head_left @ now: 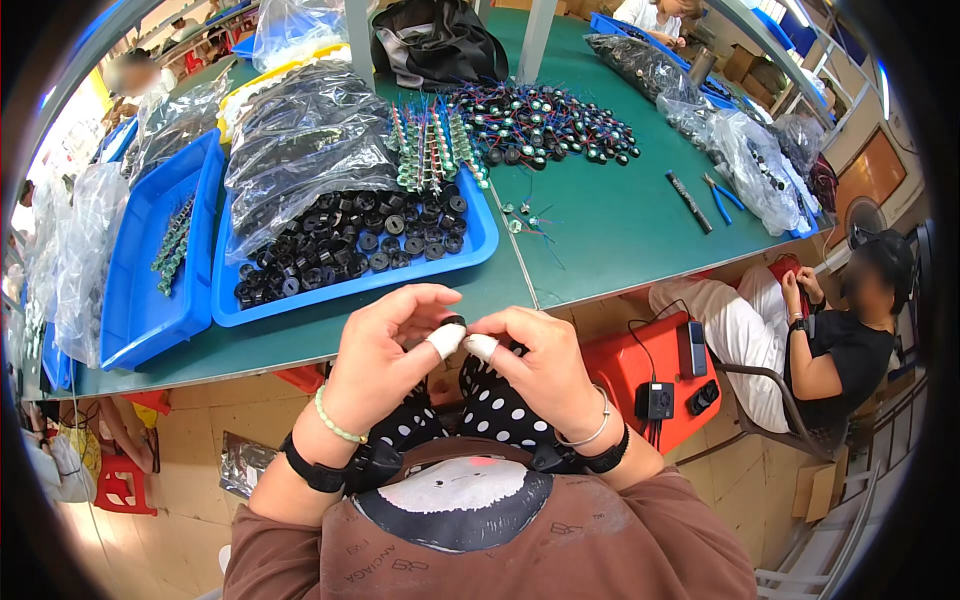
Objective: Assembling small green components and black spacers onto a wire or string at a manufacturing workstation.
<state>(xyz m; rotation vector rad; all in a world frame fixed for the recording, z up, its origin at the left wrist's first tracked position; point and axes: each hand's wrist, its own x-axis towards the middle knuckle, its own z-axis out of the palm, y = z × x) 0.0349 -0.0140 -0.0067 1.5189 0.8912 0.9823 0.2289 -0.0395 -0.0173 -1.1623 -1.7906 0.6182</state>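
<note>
Just in front of the table's near edge, my left hand (392, 335) pinches a small round black plastic cap (453, 321) between thumb and fingers. My right hand (540, 362) meets it there, its thumb and forefinger pressed together beside the cap; what they hold is too small to make out. White tape wraps both thumb tips. Beyond my hands, many similar black caps (393, 225) fill the front of a blue tray (350, 300). Strips of small green circuit boards (430, 150) rest on the tray's right side.
A pile of wired round parts (545, 120) lies farther back on the green table (600, 240). Blue-handled pliers (722, 198) and a dark pen-like tool (688, 202) lie to the right. Another blue tray (150, 310) stands left. A red stool (650, 365) holds devices; a person (840, 350) sits beyond it.
</note>
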